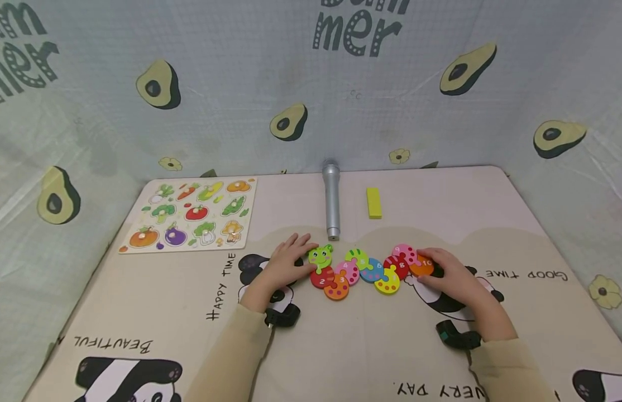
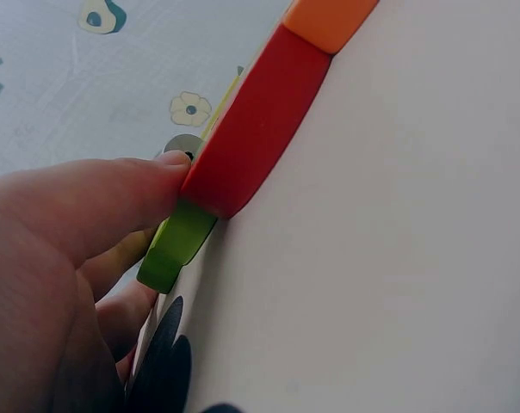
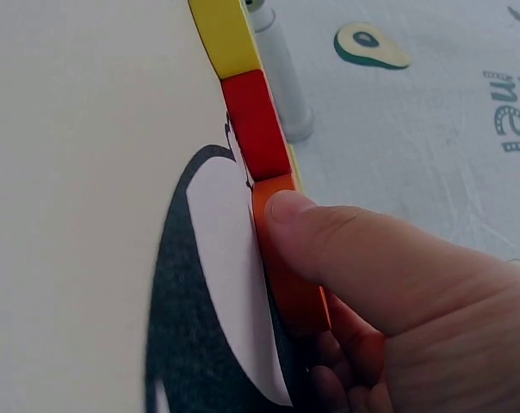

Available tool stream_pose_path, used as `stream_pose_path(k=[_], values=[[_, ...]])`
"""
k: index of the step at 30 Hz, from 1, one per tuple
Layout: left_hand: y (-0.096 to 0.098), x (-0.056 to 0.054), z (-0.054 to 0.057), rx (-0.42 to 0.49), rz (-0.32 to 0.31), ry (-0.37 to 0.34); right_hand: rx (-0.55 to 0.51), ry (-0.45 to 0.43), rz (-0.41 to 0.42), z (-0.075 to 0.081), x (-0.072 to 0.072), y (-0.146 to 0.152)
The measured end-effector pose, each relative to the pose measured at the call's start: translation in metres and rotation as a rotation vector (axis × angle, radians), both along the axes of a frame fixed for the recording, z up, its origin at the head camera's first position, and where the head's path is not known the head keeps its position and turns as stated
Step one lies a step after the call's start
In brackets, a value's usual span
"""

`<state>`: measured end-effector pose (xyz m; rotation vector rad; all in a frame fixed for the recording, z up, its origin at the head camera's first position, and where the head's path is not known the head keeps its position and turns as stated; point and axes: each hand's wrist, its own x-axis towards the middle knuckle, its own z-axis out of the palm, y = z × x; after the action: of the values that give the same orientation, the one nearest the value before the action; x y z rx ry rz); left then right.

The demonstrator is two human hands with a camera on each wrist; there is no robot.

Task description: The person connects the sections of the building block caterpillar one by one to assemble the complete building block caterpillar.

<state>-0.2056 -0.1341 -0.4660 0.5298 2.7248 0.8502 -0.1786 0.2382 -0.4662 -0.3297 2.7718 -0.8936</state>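
A caterpillar puzzle of colorful numbered round pieces lies in a wavy row across the table. At its left end is the green smiling head piece [image 1: 320,257], joined to the red piece 2 [image 1: 323,277]. My left hand [image 1: 286,265] holds the head between thumb and fingers, thumb tip close by the red piece's edge in the left wrist view. At the right end, my right hand [image 1: 454,276] pinches the orange piece 10 [image 3: 287,258], thumb on its near edge and fingers behind. Between them run pieces such as the blue one [image 1: 373,270] and the yellow one [image 1: 388,281].
Behind the puzzle lies a grey microphone-shaped cylinder [image 1: 332,201], with a yellow block [image 1: 374,203] to its right. A vegetable picture board [image 1: 187,215] rests at the table's back left. An avocado-print sheet [image 1: 230,67] hangs beyond the back edge.
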Motion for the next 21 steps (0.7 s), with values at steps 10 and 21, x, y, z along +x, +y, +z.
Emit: stream_pose_path(k=[10,21], values=[[0.0019,0.0009,0.0007,0.005,-0.001,0.023,-0.012,0.003,-0.020,0.0004,0.0003,0.0008],[0.0015,0.0021,-0.0003,0.012,-0.011,0.029,-0.027,0.014,-0.019,-0.0022,0.0018,0.0016]])
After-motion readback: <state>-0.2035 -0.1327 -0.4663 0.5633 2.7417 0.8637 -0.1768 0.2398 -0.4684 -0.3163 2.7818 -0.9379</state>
